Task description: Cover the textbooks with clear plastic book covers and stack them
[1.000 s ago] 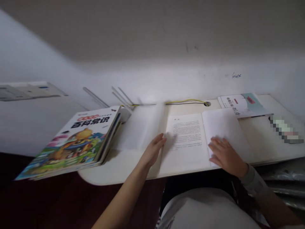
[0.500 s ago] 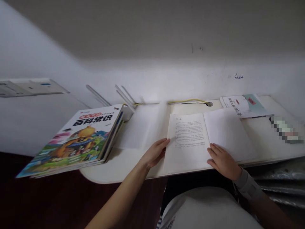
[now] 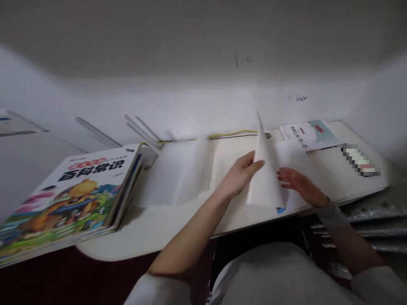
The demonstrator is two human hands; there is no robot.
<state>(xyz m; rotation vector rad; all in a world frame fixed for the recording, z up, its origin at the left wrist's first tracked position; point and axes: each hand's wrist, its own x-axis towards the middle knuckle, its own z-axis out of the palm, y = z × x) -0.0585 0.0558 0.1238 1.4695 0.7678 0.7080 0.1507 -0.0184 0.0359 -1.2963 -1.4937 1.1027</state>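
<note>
An open white book (image 3: 295,163) lies on the pale desk (image 3: 165,228) in front of me. My left hand (image 3: 240,176) pinches the left half of the book and holds its pages (image 3: 265,178) upright, almost on edge. My right hand (image 3: 297,184) lies on the right-hand page just behind those lifted pages, fingers stretched out flat. A loose white sheet (image 3: 176,173) rests on the desk to the left of the book.
A stack of colourful picture books (image 3: 68,195) overhangs the desk's left end. A thin booklet with a teal cover (image 3: 310,133) lies at the back right, a blurred-out item (image 3: 361,161) beside it. A yellow cable (image 3: 233,134) runs along the wall.
My left hand has lifted the printed left-hand pages from flat to upright, swinging them towards the right. My right hand stays on the right page. My view has shifted, so everything sits further left.
</note>
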